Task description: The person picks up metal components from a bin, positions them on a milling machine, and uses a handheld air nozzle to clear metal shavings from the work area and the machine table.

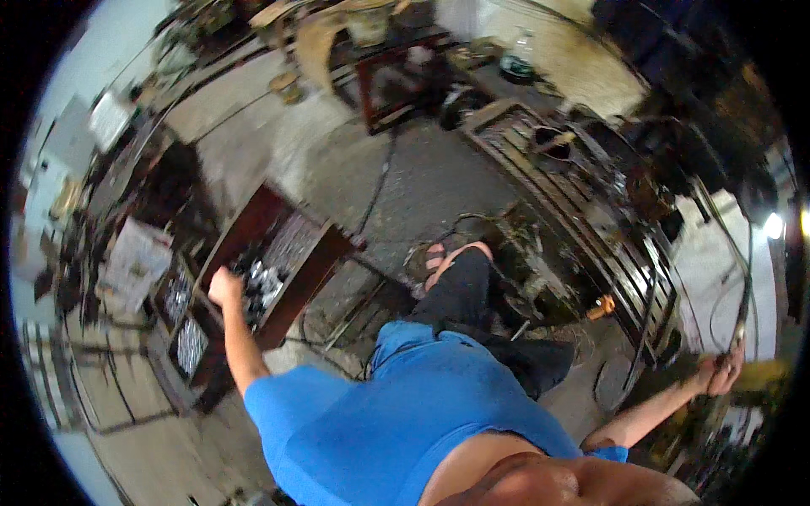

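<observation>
On the left, my left hand (225, 288) is closed at the near-left rim of a reddish-brown metal bin (305, 297). Dark and shiny metal pieces (263, 285) lie inside that bin, close to my fingers. My right arm stretches far out to the right, and there my right hand (720, 373) is closed around the lower end of a dark cable (747, 278) that runs upward. What exactly sits at the cable's end is too small to make out.
Smaller trays of shiny metal parts (191, 346) adjoin the bin's left side. A long slatted metal bench (582, 228) runs along the right, with an orange fitting (601, 307) at its near edge. Cables cross the floor (337, 181) near my sandalled foot (434, 260). A glass jar (518, 57) stands farther back.
</observation>
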`<move>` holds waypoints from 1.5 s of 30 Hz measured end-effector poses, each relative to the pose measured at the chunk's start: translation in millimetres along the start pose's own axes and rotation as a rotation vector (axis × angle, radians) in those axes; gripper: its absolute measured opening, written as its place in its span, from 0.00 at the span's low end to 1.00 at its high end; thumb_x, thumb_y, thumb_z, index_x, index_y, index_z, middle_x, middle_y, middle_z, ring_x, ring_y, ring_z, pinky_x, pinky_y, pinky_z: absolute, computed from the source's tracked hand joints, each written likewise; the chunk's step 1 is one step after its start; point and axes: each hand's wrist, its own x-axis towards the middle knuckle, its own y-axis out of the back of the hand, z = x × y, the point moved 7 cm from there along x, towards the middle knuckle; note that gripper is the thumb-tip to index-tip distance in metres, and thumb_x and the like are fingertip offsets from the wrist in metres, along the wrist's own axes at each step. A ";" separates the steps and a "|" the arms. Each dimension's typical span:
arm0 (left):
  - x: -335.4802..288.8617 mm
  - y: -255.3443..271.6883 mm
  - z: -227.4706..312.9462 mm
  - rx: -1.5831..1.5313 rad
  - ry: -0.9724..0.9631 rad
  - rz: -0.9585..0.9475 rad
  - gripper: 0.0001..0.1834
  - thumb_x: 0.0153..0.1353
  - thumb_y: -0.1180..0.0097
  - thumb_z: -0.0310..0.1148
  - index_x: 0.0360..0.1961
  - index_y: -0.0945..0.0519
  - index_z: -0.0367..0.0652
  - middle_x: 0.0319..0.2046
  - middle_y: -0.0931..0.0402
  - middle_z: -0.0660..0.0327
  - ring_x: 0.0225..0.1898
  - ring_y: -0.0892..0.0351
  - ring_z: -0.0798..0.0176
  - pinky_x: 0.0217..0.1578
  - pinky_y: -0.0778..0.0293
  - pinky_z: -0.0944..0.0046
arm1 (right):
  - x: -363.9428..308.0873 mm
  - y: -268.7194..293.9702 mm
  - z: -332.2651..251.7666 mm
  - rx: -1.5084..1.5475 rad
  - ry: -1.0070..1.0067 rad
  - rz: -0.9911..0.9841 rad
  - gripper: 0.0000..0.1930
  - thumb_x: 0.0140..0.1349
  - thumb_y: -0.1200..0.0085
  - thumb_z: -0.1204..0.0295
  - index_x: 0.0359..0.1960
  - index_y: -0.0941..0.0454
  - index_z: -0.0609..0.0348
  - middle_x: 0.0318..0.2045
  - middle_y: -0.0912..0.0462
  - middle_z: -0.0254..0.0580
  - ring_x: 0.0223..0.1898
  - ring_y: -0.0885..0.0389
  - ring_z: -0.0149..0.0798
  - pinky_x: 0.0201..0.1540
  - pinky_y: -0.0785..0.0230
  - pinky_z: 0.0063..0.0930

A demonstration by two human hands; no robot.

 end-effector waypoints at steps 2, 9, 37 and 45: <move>-3.7 23.4 5.9 -0.110 0.032 0.077 0.18 0.43 0.44 0.42 0.33 0.23 0.41 0.31 0.22 0.52 0.32 0.22 0.50 0.36 0.27 0.52 | 3.4 20.2 15.1 0.100 -0.067 0.003 0.06 0.55 0.58 0.79 0.30 0.29 0.68 0.42 0.26 0.59 0.48 0.29 0.56 0.55 0.41 0.48; 34.7 40.1 136.2 -2.023 -0.127 -0.498 0.12 0.56 0.48 0.32 0.36 0.27 0.34 0.22 0.25 0.58 0.23 0.25 0.65 0.23 0.27 0.68 | 24.9 -14.4 -22.4 0.205 -0.061 0.046 0.07 0.49 0.56 0.74 0.25 0.29 0.66 0.35 0.24 0.55 0.48 0.31 0.57 0.58 0.51 0.57; -70.6 43.3 517.0 -1.777 -0.611 -1.206 0.14 0.53 0.48 0.18 0.41 0.34 0.31 0.31 0.27 0.51 0.33 0.23 0.53 0.43 0.26 0.54 | 205.3 -53.4 -73.1 -0.005 0.078 0.100 0.06 0.55 0.61 0.77 0.21 0.38 0.61 0.21 0.33 0.43 0.23 0.36 0.35 0.25 0.38 0.35; -51.0 34.0 491.2 -1.405 -0.715 -0.728 0.12 0.49 0.39 0.25 0.32 0.28 0.31 0.26 0.27 0.58 0.25 0.25 0.66 0.27 0.23 0.64 | -127.8 -55.0 -1.7 -0.006 -0.849 -0.342 0.09 0.47 0.49 0.73 0.29 0.22 0.66 0.28 0.21 0.40 0.28 0.24 0.33 0.31 0.32 0.24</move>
